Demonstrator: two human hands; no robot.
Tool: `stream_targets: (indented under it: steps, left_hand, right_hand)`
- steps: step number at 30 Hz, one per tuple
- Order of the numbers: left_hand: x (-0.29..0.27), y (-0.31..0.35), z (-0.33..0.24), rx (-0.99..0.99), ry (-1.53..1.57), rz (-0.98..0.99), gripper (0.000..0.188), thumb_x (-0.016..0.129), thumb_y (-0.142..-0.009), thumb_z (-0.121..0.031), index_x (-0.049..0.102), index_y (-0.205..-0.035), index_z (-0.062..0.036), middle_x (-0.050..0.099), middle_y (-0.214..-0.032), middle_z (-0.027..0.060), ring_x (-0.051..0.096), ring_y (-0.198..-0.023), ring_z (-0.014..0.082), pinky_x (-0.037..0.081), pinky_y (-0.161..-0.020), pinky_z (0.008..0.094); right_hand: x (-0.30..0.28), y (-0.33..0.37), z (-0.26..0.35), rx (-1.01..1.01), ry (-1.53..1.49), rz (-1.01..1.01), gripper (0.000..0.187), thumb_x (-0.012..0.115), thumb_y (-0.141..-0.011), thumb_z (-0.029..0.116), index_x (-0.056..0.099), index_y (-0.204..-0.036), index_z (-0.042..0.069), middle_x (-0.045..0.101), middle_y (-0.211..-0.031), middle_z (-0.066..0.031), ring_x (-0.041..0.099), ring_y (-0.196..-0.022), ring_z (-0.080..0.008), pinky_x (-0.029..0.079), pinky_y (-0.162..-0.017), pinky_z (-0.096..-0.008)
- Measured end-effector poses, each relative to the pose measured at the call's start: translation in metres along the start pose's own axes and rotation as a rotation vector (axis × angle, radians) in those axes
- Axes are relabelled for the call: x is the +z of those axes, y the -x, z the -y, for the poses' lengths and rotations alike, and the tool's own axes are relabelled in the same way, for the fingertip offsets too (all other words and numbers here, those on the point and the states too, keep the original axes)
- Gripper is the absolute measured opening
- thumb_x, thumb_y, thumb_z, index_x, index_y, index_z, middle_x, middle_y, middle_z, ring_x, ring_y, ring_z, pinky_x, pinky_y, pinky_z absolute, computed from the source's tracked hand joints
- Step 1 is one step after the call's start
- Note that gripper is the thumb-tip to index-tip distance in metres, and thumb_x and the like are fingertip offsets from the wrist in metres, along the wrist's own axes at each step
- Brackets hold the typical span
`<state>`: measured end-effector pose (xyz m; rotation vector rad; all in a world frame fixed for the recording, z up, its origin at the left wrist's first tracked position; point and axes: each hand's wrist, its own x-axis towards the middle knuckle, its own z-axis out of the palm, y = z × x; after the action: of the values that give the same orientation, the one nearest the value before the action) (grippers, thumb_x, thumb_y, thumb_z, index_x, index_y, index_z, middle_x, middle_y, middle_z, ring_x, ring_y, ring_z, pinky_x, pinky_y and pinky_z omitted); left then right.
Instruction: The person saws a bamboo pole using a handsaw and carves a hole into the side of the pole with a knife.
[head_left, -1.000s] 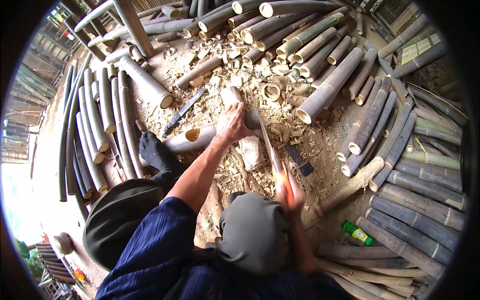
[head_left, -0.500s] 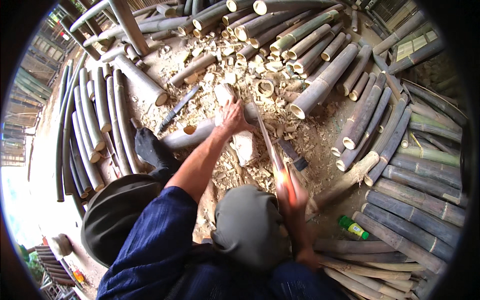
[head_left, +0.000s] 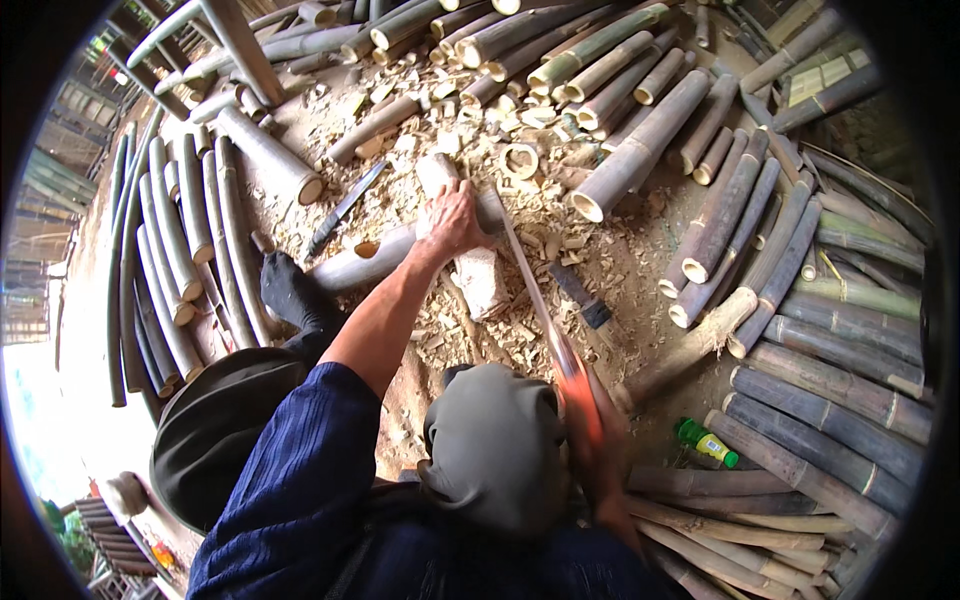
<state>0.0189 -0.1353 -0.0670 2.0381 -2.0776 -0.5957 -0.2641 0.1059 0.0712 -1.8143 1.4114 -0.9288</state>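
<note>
A bamboo pole (head_left: 372,262) with a notch cut in its upper side lies across a pale wooden block (head_left: 482,284). My left hand (head_left: 450,222) presses down over the pole, fingers curled around it near its right end. My right hand (head_left: 600,420), smeared by motion, is closed on the orange handle of a hand saw (head_left: 530,268). The long blade reaches away from me to the pole's right end, just right of my left hand. My foot in a dark sock (head_left: 292,290) rests at the pole's left end.
A long-bladed knife (head_left: 345,208) lies beyond the pole, and a dark-headed tool (head_left: 580,295) lies right of the saw. Wood chips (head_left: 400,190) cover the ground. Cut bamboo lengths (head_left: 640,150) are piled all around. A green bottle (head_left: 706,442) lies at the right.
My right hand has drawn the saw back toward me a little. My left hand keeps its place on the bamboo pole. The whole view has shifted slightly.
</note>
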Motion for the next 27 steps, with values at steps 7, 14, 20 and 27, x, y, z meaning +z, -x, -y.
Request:
stream_targets:
  steps: [7, 14, 20, 27]
  left_hand:
    - [0.001, 0.001, -0.020, 0.035, -0.031, -0.045, 0.106, 0.100, -0.051, -0.053, 0.053, -0.128, 0.0031, 0.057, -0.127, 0.0215, 0.057, -0.122, 0.0377, 0.049, -0.105, 0.0503]
    - [-0.006, -0.005, -0.012, 0.064, 0.046, 0.014, 0.095, 0.097, -0.053, -0.045, 0.055, -0.123, 0.0037, 0.061, -0.123, 0.0233, 0.058, -0.117, 0.0400, 0.049, -0.105, 0.0495]
    - [-0.004, -0.003, -0.012, 0.073, 0.061, -0.072, 0.092, 0.098, -0.052, -0.047, 0.060, -0.122, 0.0014, 0.060, -0.125, 0.0210, 0.058, -0.120, 0.0390, 0.051, -0.103, 0.0477]
    - [-0.007, 0.002, -0.008, 0.126, 0.171, -0.103, 0.092, 0.096, -0.053, -0.038, 0.064, -0.129, 0.0016, 0.063, -0.122, 0.0220, 0.059, -0.118, 0.0383, 0.050, -0.104, 0.0476]
  right_hand:
    - [0.042, -0.088, -0.010, 0.072, -0.075, -0.009, 0.044, 0.064, -0.102, 0.022, 0.061, -0.136, -0.006, 0.071, -0.090, -0.0191, 0.071, -0.075, -0.0312, 0.055, -0.069, -0.0397]
    - [-0.024, 0.021, 0.034, 0.194, -0.085, 0.044, 0.042, 0.055, -0.105, 0.019, 0.060, -0.139, -0.005, 0.072, -0.108, -0.0212, 0.072, -0.090, -0.0292, 0.056, -0.080, -0.0403]
    - [0.036, -0.042, -0.024, 0.058, -0.028, -0.025, 0.037, 0.055, -0.104, 0.013, 0.062, -0.136, -0.004, 0.072, -0.111, -0.0256, 0.073, -0.091, -0.0328, 0.057, -0.080, -0.0411]
    - [-0.016, 0.008, 0.014, -0.061, 0.358, 0.102, 0.043, 0.056, -0.105, 0.014, 0.058, -0.140, -0.009, 0.073, -0.119, -0.0215, 0.076, -0.101, -0.0284, 0.059, -0.087, -0.0361]
